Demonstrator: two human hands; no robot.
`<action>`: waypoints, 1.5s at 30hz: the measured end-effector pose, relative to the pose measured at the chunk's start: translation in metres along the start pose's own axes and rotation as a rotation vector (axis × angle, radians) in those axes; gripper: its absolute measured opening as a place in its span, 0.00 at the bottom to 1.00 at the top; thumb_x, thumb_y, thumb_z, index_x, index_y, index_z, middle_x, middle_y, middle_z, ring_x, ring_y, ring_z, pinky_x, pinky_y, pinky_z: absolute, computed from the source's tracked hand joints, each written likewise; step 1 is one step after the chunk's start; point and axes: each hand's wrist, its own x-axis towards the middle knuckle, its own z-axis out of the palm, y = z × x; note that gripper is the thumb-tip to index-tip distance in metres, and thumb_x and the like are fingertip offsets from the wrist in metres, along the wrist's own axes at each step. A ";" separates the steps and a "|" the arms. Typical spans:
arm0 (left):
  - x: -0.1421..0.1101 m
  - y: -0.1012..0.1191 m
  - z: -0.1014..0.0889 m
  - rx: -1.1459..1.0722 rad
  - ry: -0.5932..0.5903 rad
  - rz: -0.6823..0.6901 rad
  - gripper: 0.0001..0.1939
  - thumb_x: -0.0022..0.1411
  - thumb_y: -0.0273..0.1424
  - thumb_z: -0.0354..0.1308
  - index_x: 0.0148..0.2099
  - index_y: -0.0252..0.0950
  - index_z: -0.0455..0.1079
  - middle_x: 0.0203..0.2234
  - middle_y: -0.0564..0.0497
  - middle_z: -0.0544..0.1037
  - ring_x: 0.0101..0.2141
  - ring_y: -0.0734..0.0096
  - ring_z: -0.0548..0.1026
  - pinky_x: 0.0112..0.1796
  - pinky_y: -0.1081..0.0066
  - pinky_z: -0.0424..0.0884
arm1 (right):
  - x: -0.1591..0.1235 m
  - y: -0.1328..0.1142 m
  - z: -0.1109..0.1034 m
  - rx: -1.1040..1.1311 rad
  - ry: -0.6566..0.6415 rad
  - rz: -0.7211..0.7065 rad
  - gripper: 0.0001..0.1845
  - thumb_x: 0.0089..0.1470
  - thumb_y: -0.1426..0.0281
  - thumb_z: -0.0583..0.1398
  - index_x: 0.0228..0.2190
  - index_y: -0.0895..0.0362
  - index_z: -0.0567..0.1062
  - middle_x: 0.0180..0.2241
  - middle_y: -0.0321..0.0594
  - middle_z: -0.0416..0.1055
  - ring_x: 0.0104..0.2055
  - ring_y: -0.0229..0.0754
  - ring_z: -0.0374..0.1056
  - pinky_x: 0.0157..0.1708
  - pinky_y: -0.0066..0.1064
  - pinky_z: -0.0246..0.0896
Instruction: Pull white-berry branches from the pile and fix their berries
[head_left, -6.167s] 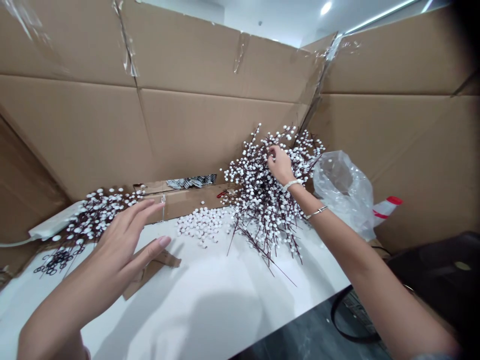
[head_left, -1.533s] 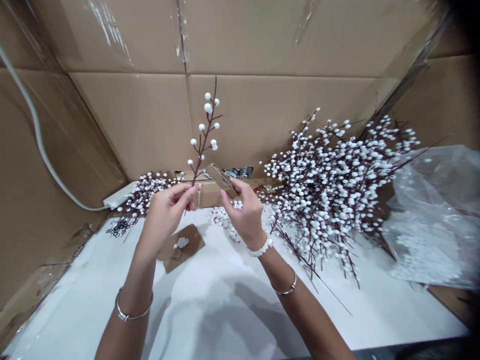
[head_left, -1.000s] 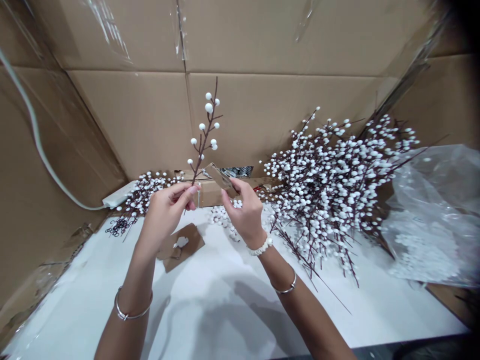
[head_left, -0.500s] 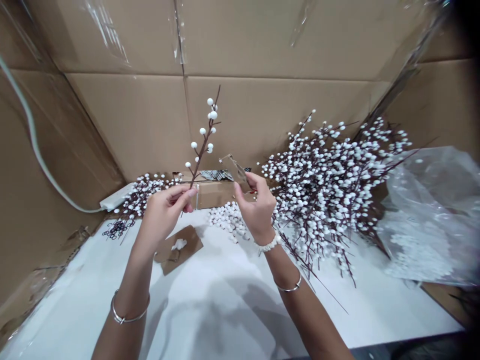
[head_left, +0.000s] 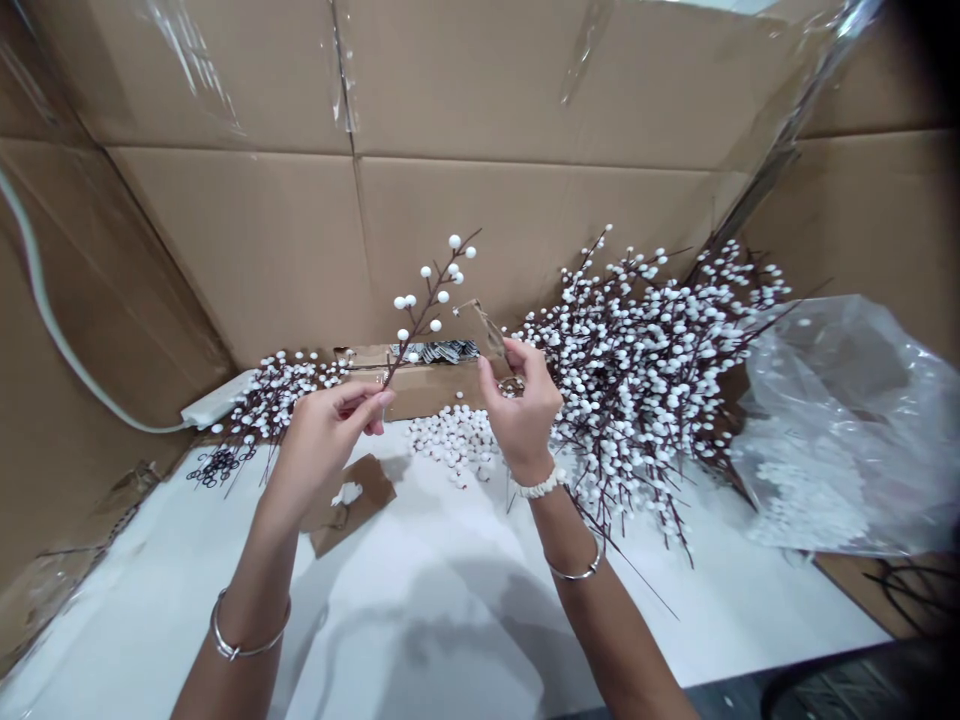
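Observation:
In the head view, a dark brown artificial berry stem point(head_left: 429, 300) with several white berries leans up and to the right. My left hand point(head_left: 341, 420) pinches it near its lower end. Facing it, my right hand point(head_left: 521, 405) is closed on a thin brownish piece with a bent tip point(head_left: 487, 330), whose exact kind I cannot make out. That tip points toward the stem, and I see a gap between them. Under and between the hands, loose white berries point(head_left: 454, 440) lie heaped on the white table point(head_left: 450, 560).
A big pile of white-berried stems point(head_left: 645, 370) is on the right, beside a clear plastic bag point(head_left: 847, 430). More berry stems point(head_left: 281, 395) lie left, near a white power strip point(head_left: 217, 400). A cardboard piece point(head_left: 360, 515) is in front; cardboard walls point(head_left: 525, 210) enclose the back.
The berry stem has tipped to the right, its top now lower and closer to the right hand's piece. Both hands keep their holds. The whole view has shifted slightly.

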 end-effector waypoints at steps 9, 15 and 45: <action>-0.001 0.002 0.001 0.001 -0.016 0.019 0.14 0.64 0.41 0.56 0.33 0.37 0.76 0.19 0.53 0.75 0.23 0.74 0.70 0.25 0.75 0.63 | -0.006 0.003 0.006 -0.015 -0.025 0.009 0.10 0.58 0.70 0.60 0.43 0.57 0.71 0.35 0.42 0.76 0.34 0.40 0.73 0.37 0.33 0.71; -0.002 0.005 0.000 0.021 -0.032 0.039 0.16 0.64 0.41 0.55 0.31 0.37 0.74 0.20 0.53 0.75 0.23 0.74 0.70 0.24 0.75 0.62 | -0.007 0.004 0.006 0.006 -0.050 0.034 0.11 0.58 0.69 0.59 0.44 0.57 0.71 0.36 0.42 0.75 0.36 0.41 0.73 0.39 0.33 0.71; 0.000 0.001 -0.006 0.054 -0.067 -0.033 0.17 0.65 0.44 0.54 0.34 0.37 0.75 0.21 0.55 0.75 0.24 0.75 0.67 0.27 0.74 0.60 | -0.001 0.017 0.002 -0.035 0.004 0.092 0.11 0.55 0.70 0.62 0.41 0.57 0.72 0.34 0.39 0.75 0.33 0.39 0.71 0.35 0.31 0.68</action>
